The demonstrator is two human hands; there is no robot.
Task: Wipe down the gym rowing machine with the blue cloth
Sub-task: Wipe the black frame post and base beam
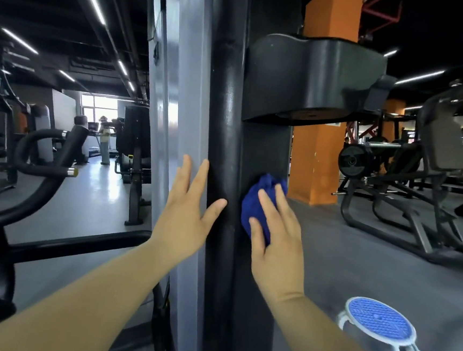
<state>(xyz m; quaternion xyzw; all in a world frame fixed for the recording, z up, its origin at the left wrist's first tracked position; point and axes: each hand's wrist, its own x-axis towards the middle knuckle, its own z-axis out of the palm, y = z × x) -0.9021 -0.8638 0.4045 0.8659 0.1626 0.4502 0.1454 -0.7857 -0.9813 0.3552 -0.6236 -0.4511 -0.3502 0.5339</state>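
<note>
A tall black upright post of the machine runs through the middle of the head view, with a grey panel on its left side. My left hand lies flat with straight, spread fingers against the post and the panel's edge. My right hand presses a bunched blue cloth against the post's right face, fingers extended over the cloth. A black moulded housing sticks out from the post above the cloth.
A blue-topped white stool stands on the floor at lower right. An orange pillar rises behind the post. Weight machines fill the right side, curved black bars the left. A person stands far back.
</note>
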